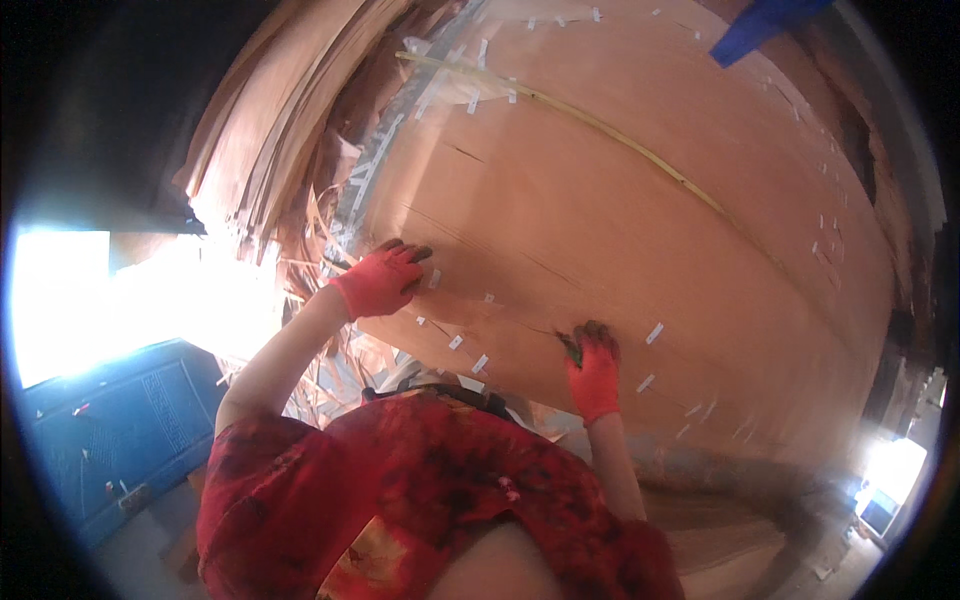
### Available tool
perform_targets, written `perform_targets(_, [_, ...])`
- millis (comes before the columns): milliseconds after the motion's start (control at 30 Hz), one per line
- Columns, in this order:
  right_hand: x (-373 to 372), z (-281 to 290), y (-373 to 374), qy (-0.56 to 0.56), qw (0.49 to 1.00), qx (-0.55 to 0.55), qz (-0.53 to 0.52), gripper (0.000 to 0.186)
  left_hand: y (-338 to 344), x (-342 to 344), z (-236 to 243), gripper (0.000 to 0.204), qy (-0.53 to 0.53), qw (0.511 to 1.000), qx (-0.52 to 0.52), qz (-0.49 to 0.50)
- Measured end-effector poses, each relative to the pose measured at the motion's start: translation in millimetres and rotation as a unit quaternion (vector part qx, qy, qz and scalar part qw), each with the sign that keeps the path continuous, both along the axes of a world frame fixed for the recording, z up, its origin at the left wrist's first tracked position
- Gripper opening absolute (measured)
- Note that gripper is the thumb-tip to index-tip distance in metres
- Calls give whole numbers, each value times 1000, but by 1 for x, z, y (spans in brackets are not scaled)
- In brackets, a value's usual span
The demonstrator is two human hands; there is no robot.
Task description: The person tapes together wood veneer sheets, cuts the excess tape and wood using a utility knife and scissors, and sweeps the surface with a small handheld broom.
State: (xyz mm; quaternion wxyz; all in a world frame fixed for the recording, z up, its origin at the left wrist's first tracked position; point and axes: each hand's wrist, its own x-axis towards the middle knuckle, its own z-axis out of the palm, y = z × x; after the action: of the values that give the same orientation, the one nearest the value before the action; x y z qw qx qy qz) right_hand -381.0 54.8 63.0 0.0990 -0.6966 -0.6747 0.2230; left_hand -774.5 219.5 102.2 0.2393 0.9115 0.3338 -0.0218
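The brown sheet [600, 230] is lying under the yellow strip [607, 131], cracks [550, 268] pointing along it. Nearer, the left hand [382, 280] is resting loosely; the right hand's [595, 370] grip, I can't tell.

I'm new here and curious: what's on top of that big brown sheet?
On the sheet: a yellow strip, small white pieces, the gloved left hand and right hand. A blue object overlaps its far edge. What's beneath the hands or sheet is hidden.
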Motion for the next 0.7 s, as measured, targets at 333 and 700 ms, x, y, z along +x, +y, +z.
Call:
perform_targets(333, [-94,58,141,510,843,-113,-130,32,71,19,44,12,-61,998,3,26])
perform_targets(700, [-100,-20,315,466,854,-18,-232,11,190,-11,22,51,-110,889,339,287])
